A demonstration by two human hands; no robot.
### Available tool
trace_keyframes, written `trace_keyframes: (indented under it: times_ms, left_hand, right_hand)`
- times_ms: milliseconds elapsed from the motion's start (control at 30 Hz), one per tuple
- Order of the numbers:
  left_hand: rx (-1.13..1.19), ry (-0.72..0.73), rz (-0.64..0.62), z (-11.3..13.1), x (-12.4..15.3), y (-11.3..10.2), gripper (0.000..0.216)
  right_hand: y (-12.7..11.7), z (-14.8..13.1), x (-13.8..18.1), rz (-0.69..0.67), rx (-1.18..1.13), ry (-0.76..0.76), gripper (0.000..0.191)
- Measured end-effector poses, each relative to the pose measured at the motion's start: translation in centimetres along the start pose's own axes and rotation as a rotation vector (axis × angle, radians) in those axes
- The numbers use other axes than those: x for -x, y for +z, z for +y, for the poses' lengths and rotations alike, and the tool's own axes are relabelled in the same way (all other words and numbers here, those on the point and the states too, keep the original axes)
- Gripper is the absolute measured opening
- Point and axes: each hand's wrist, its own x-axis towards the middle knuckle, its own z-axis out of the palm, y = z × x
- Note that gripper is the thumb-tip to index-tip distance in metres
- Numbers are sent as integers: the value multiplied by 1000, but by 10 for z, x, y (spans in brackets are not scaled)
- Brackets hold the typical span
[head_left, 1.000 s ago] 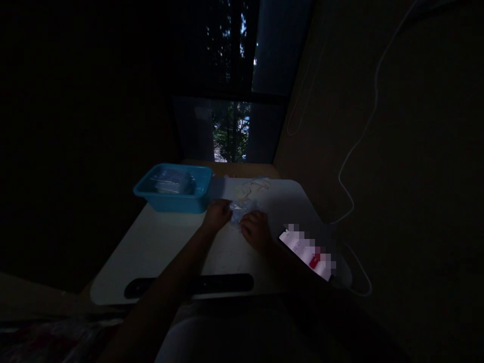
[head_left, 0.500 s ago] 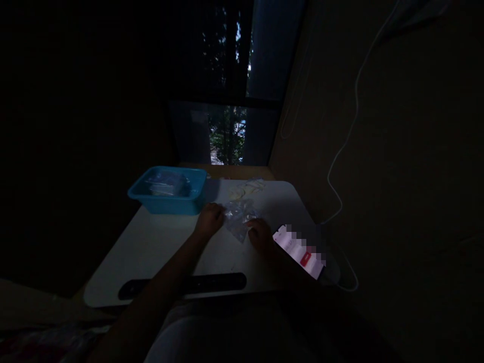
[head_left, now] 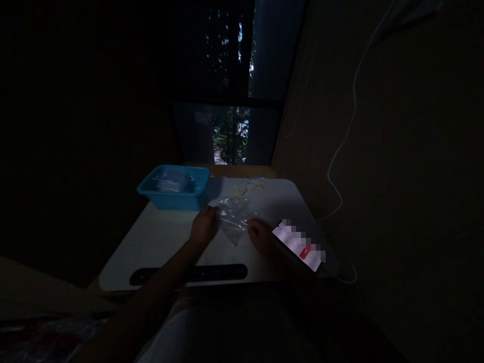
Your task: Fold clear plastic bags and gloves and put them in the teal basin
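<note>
Head view: left hand (head_left: 204, 227) and right hand (head_left: 260, 236) grip a clear plastic bag (head_left: 233, 217).

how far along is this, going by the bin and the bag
Seemingly done: some clear packets lie in the blue bin. In hand: left hand and right hand hold one clear bag over the table. Left: a pale pile beyond the bag lies untouched. Too dark to count.
</note>
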Motion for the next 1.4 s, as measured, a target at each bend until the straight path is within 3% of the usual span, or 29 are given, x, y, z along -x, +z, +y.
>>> trace_keyframes:
  times_ms: [100, 200, 333, 500, 700, 833, 967, 1267, 1400]
  left_hand:
    - [12, -26, -32, -1, -2, 2, 32]
    - [65, 51, -46, -3, -5, 5, 29]
    - [58, 175, -154, -1, -8, 4, 27]
    - [-63, 239, -222, 1, -9, 2, 33]
    - [-70, 202, -255, -2, -10, 7, 40]
    - [-20, 243, -287, -4, -10, 6, 40]
    - [24, 272, -304, -7, -10, 9, 40]
    - [52, 141, -66, -13, -13, 14, 36]
    - [283, 37, -66, -17, -12, 12, 32]
  right_hand:
    - [-3, -12, 10, -73, -3, -16, 27]
    - [-8, -21, 15, -151, 0, -54, 28]
    - [-20, -21, 8, -121, 80, -89, 28]
    - [-33, -10, -9, -123, 348, -65, 33]
    - [-32, -10, -24, -363, 754, 36, 32]
    - [-26, -11, -32, -435, 881, 16, 26]
    - [-25, -10, -34, -445, 890, -13, 23]
    - [-36, -22, -15, -415, 753, -50, 18]
    - [-34, -25, -10, -350, 605, -165, 12]
